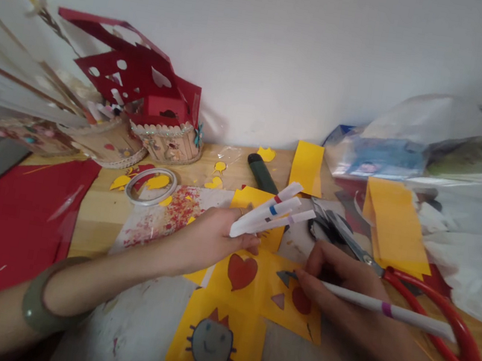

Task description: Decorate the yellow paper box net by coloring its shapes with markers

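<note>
My left hand (pixel 213 238) is closed round a bunch of three white marker pens (pixel 273 213), their capped ends pointing up and right. My right hand (pixel 335 281) pinches a white marker with a purple band (pixel 385 309); its tip rests on a small grey shape (pixel 286 277) drawn on the yellow paper (pixel 218 323). That paper carries a red heart (pixel 241 271), a red blob (pixel 301 300), a small pink triangle (pixel 278 299) and a grey smiling face (pixel 211 344). A green bangle (pixel 35 300) sits on my left wrist.
Red-handled scissors (pixel 439 315) lie right of my right hand. Yellow paper strips (pixel 392 226) and plastic bags (pixel 447 152) fill the right side. Red paper cut-outs over a stick basket (pixel 166 139), a tape ring (pixel 151 186), a dark green tool handle (pixel 262 175) and a red sheet (pixel 2 216) lie left.
</note>
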